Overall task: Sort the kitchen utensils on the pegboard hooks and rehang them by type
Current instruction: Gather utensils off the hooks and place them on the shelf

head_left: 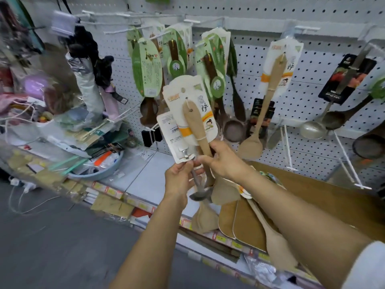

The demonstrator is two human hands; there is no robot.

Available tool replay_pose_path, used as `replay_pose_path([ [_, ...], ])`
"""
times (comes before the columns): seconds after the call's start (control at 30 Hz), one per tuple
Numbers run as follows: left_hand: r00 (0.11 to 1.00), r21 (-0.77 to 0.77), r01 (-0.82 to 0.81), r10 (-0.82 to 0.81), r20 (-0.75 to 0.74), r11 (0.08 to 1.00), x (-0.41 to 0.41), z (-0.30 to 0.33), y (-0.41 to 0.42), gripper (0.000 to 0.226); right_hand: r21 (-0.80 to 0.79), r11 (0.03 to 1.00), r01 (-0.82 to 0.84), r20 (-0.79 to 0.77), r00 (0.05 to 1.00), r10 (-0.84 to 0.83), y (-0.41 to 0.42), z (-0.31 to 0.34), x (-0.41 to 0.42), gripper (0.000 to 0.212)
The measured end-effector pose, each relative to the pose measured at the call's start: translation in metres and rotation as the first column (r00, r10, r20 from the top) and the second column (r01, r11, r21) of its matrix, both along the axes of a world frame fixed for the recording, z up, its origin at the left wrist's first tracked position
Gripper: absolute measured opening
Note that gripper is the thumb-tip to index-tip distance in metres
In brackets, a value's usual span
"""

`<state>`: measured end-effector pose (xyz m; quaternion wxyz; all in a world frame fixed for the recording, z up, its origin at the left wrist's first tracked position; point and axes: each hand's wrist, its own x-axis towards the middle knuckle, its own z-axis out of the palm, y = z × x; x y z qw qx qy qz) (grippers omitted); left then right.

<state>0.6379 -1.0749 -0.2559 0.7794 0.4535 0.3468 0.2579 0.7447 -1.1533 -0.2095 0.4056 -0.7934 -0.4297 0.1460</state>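
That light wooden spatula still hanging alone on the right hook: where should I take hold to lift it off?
Grip the wooden spatula around the narrow handle at mid-length, coming from the front. It hangs upright by its card, blade down, with bare pegboard on its right side, and the slim shaft suits a closing hand better than the wide flat blade. Then slide it outward along the hook.

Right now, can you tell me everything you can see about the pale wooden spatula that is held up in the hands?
The pale wooden spatula looks like light bamboo or wood. Its rounded handle end points up, has a small hole, and is tied by a thin string to a white backing card with an orange band and a cartoon figure. It stands almost upright, slightly tilted, in front of the pegboard. The right hand grips its shaft; the left hand holds other utensils just beside it. Its blade is hidden among those below.
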Motion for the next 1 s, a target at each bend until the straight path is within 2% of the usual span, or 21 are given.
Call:
replay_pose_path([
  [0.07, 0.999, -0.032, -0.038, 0.037, -0.032, 0.999, -0.012, -0.015, 0.01, 0.017, -0.057, 0.997, -0.048, -0.013, 0.999, 0.047, 0.016, -0.009, -0.007, 0.014],
  [0.2, 0.988, -0.116, -0.102, 0.088, -0.125, 0.988, -0.03, -0.04, 0.032, 0.017, -0.172, 0.976, -0.133, -0.057, 0.99, 0.125, 0.049, -0.033, -0.014, 0.027],
  [0.37, 0.957, -0.202, -0.122, 0.061, -0.284, 0.972, -0.042, -0.077, 0.067, 0.02, -0.326, 0.924, -0.198, -0.128, 0.978, 0.165, 0.089, -0.082, -0.014, 0.028],
  [0.5, 0.926, -0.233, -0.115, 0.02, -0.377, 0.966, -0.038, -0.11, 0.092, 0.022, -0.369, 0.903, -0.222, -0.261, 0.957, 0.128, 0.11, -0.128, -0.013, 0.015],
  [0.6, 0.914, -0.27, -0.092, -0.027, -0.406, 0.959, -0.022, -0.143, 0.111, 0.023, -0.392, 0.891, -0.226, -0.322, 0.942, 0.097, 0.124, -0.169, -0.004, 0.021],
  [0.7, 0.9, -0.292, -0.085, -0.052, -0.432, 0.953, -0.004, -0.174, 0.127, 0.023, -0.407, 0.881, -0.242, -0.357, 0.93, 0.091, 0.134, -0.201, 0.012, 0.031],
  [1.0, 0.899, -0.331, -0.035, -0.115, -0.422, 0.943, 0.062, -0.246, 0.161, 0.018, -0.488, 0.863, -0.133, -0.393, 0.916, -0.081, 0.154, -0.282, 0.092, 0.021],
])
